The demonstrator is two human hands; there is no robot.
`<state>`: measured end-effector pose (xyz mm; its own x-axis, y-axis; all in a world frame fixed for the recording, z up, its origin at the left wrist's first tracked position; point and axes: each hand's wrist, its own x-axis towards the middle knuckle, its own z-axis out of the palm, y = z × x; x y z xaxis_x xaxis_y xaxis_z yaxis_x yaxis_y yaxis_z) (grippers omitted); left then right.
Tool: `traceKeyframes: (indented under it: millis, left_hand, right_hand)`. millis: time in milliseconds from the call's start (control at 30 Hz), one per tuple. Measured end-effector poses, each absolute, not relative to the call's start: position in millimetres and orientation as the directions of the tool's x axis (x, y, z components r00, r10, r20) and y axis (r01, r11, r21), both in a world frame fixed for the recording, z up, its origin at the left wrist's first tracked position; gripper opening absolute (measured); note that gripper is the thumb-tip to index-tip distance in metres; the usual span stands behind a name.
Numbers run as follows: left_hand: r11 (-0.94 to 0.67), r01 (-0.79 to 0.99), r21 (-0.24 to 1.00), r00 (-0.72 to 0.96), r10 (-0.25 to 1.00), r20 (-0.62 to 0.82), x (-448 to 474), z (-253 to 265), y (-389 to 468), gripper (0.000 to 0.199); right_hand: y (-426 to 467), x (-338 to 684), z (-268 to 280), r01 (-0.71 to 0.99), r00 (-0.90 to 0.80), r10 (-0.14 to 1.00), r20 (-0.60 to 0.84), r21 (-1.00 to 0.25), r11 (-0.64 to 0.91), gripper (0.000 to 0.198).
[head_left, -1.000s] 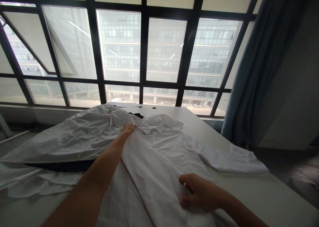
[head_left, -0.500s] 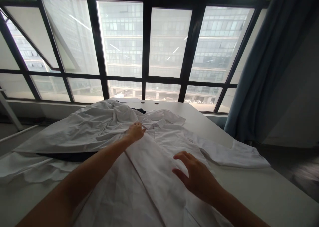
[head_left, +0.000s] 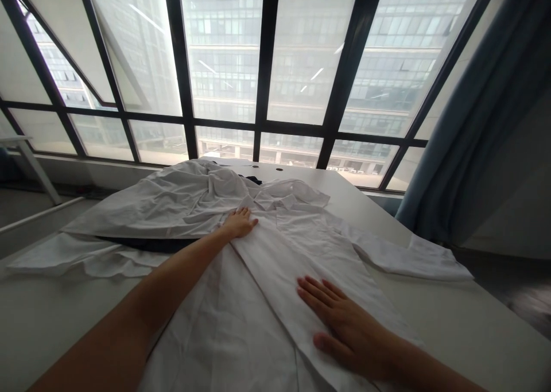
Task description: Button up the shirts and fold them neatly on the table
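Your left hand (head_left: pixel 241 224) and right hand (head_left: pixel 346 325) are spread flat, holding nothing: press evenly, smoothing the white coat (head_left: pixel 282 263) without dragging it.

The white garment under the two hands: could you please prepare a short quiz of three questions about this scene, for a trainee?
1. True or false: the right hand has its fingers stretched out.
2. Which is nearest to the garment's collar? A) right hand B) left hand C) window frame
3. Fill in: the blue curtain hangs on the ____ side of the picture.

Key: 1. True. 2. B. 3. Right.
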<state>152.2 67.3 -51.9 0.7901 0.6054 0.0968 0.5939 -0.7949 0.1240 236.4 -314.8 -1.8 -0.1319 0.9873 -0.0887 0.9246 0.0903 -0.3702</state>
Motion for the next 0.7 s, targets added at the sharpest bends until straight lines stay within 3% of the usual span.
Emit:
traceKeyframes:
  millis: [167, 267, 500, 600, 700]
  left_hand:
    - [-0.781, 0.613, 0.119, 0.778, 0.623, 0.083, 156, -56, 73, 0.067]
    - [-0.775, 0.623, 0.111, 0.77, 0.632, 0.089, 161, -55, 78, 0.064]
    - [-0.646, 0.745, 0.166, 0.62, 0.762, 0.187, 179, -36, 91, 0.044]
    - [-0.585, 0.783, 0.209, 0.553, 0.81, 0.195, 187, -27, 103, 0.039]
    - [-0.528, 0.806, 0.265, 0.49, 0.848, 0.2, 194, -21, 115, 0.041]
  right_hand:
    - [-329, 236, 10, 0.916, -0.171, 0.978, -0.117, -0.384, 0.114, 0.096]
    - [-329, 233, 18, 0.923, -0.143, 0.979, -0.144, -0.376, 0.079, 0.098]
    - [-313, 245, 31, 0.868, 0.338, 0.928, -0.156, -0.329, -0.372, 0.067]
    - [-306, 253, 34, 0.812, 0.396, 0.88, -0.262, -0.347, -0.469, 0.044]
    - [-303, 260, 35, 0.773, 0.414, 0.849, -0.329, -0.366, -0.519, 0.035]
